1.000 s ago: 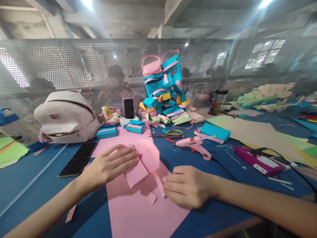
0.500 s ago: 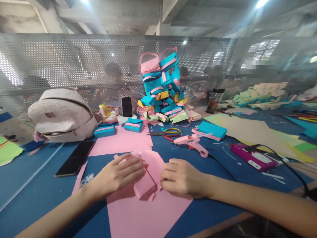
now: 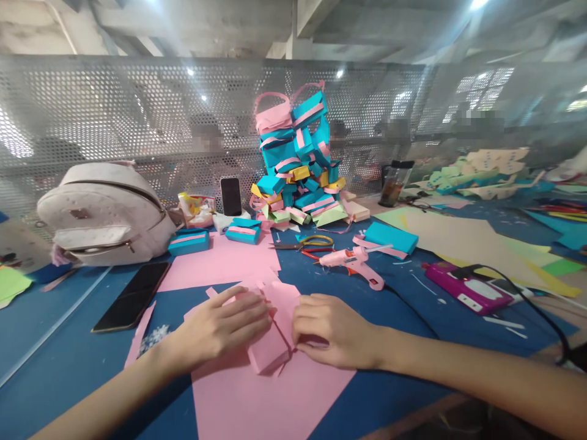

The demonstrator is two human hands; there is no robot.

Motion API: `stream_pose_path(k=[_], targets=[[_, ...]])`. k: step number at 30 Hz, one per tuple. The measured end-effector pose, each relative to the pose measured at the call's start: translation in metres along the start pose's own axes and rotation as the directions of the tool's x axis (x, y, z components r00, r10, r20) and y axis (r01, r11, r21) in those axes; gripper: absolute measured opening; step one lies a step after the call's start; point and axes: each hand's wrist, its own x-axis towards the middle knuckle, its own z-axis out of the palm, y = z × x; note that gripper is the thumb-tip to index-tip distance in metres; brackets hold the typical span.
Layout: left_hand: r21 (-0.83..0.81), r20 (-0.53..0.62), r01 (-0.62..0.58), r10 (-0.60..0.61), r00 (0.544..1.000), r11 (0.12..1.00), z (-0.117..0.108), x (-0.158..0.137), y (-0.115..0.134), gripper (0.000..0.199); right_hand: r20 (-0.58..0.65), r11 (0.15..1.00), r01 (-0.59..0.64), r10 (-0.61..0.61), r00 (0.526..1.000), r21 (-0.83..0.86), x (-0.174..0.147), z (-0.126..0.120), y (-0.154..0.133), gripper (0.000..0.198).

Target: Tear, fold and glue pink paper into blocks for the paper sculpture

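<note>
On a large pink sheet [image 3: 266, 406] lies a small folded pink paper box [image 3: 269, 348], with loose flaps about it. My left hand [image 3: 224, 324] rests flat across the box's left and far part, fingers stretched out and covering much of it. At the box's right side, my right hand [image 3: 332, 330] is closed, its fingers curled and the thumb and fingertips pinching a pink paper flap [image 3: 284, 299]. How much of the flap is between those fingers is hidden. Beyond the right hand lies a pink glue gun [image 3: 353, 263], and near it scissors with yellow handles [image 3: 316, 241].
Blue paper boxes [image 3: 189, 242] and a stacked paper-bag display [image 3: 293, 159] stand at the back. At left are a white backpack [image 3: 103, 214] and a phone [image 3: 131, 296]. A purple power strip [image 3: 468, 288] with cables, a blue box [image 3: 389, 238] and paper sheets [image 3: 458, 244] lie right.
My right hand has shifted slightly left, and its thumb now shows apart from the curled fingers at the box's edge. My left hand stays on the box. The view has turned slightly.
</note>
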Motion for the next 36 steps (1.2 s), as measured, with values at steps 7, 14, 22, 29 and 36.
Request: stream_pose_path(k=[7, 14, 22, 29, 36], targets=[[-0.031, -0.013, -0.015, 0.015, 1.000, 0.999, 0.003, 0.000, -0.002, 0.036, 0.019, 0.998, -0.021, 0.020, 1.000, 0.052, 0.002, -0.004, 0.001, 0.016], [-0.036, -0.022, -0.003, 0.002, 1.000, 0.999, 0.006, 0.001, -0.003, 0.039, 0.092, 0.978, -0.151, 0.139, 0.986, 0.144, 0.010, -0.004, 0.002, 0.011], [-0.118, 0.013, 0.061, -0.060, 0.998, 0.991, 0.016, -0.006, -0.003, 0.041, 0.129, 0.963, -0.216, 0.197, 0.972, 0.161, 0.014, 0.004, 0.005, 0.006], [-0.247, 0.156, 0.172, -0.136, 0.978, 0.954, 0.002, 0.003, 0.002, 0.039, 0.103, 0.973, -0.170, 0.156, 0.982, 0.156, 0.011, 0.009, 0.008, 0.006], [-0.355, 0.254, 0.170, -0.080, 0.964, 0.919, -0.019, 0.030, 0.014, 0.050, 0.067, 0.966, -0.186, 0.176, 0.982, 0.179, 0.010, 0.010, 0.007, 0.009]])
